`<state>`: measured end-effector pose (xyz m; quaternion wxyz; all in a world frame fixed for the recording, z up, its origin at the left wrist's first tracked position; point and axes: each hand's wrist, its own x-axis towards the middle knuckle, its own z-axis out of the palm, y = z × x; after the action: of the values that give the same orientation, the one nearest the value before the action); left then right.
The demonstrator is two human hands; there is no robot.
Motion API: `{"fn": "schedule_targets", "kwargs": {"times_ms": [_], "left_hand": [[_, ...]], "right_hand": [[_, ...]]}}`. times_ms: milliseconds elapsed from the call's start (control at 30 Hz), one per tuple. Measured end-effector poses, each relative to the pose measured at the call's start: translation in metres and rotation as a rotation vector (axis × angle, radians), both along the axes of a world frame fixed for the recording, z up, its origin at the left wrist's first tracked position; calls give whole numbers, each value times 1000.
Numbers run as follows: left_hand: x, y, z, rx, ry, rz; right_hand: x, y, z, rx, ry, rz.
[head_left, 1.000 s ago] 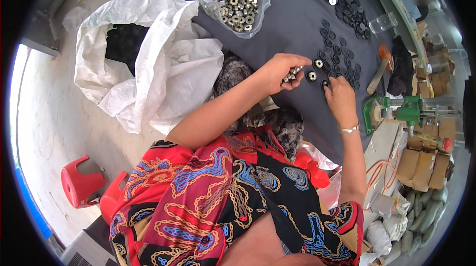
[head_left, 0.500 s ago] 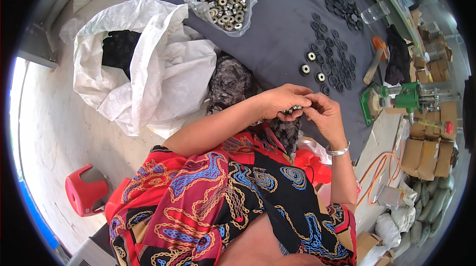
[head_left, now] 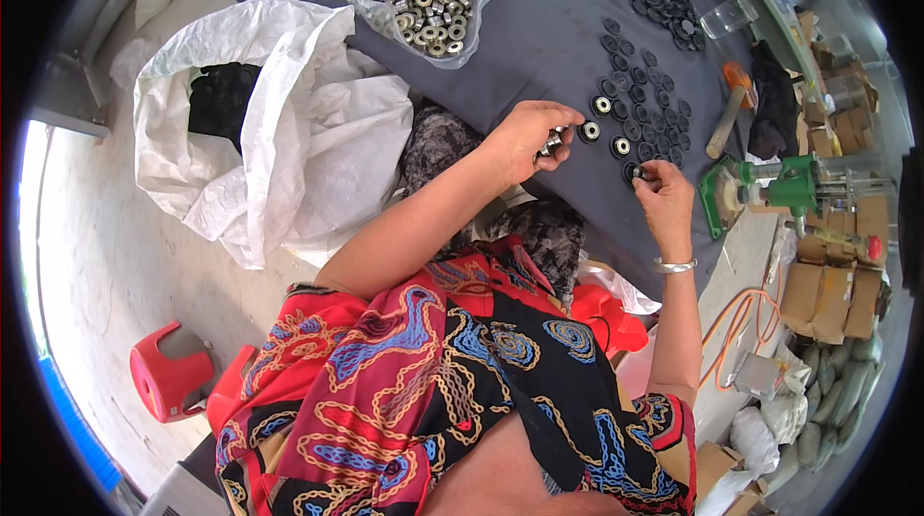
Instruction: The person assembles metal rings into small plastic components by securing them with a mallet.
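My left hand (head_left: 537,139) is curled around several small metal ball bearings (head_left: 551,143), held just above the dark cloth. Farther right, my right hand (head_left: 664,191) pinches what looks like another bearing (head_left: 642,172) with thumb and fingertips. It is right at a black plastic disc (head_left: 628,171), the nearest in a group of discs; my fingers partly hide the contact. Close by, three discs have a bearing seated in the middle, among them one (head_left: 621,146) just beyond my right fingertips and one (head_left: 589,132) beside my left fingers. Bare black discs (head_left: 657,121) lie beyond in rows.
A clear plastic bag of bearings (head_left: 423,1) rests at the table's far left. A heap of black discs (head_left: 664,6) lies at the back. On the right are a hammer (head_left: 729,116), a clear jar (head_left: 729,17) and a green hand press (head_left: 794,186). A white sack (head_left: 298,121) stands left.
My hands have separated. The left moved up and slightly left with its bearings; the right moved out to the nearest black disc with one bearing in its fingertips.
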<state>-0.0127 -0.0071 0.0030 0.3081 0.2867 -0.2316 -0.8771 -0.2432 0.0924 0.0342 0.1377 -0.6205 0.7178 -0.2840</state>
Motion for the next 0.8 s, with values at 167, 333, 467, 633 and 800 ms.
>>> {"fn": "schedule_targets", "kwargs": {"times_ms": [167, 333, 467, 633, 800], "left_hand": [[3, 1, 1, -18, -6, -2], [4, 0, 0, -1, 15, 1], [4, 0, 0, -10, 27, 6], [3, -1, -1, -17, 21, -9], [7, -1, 6, -2, 41, -2]], "right_hand": [[0, -17, 12, -89, 10, 3], [-7, -48, 13, -85, 26, 12], [-11, -64, 6, -29, 68, 57], [-18, -76, -4, 20, 135, 94], [-15, -86, 5, 97, 234, 129]]}}
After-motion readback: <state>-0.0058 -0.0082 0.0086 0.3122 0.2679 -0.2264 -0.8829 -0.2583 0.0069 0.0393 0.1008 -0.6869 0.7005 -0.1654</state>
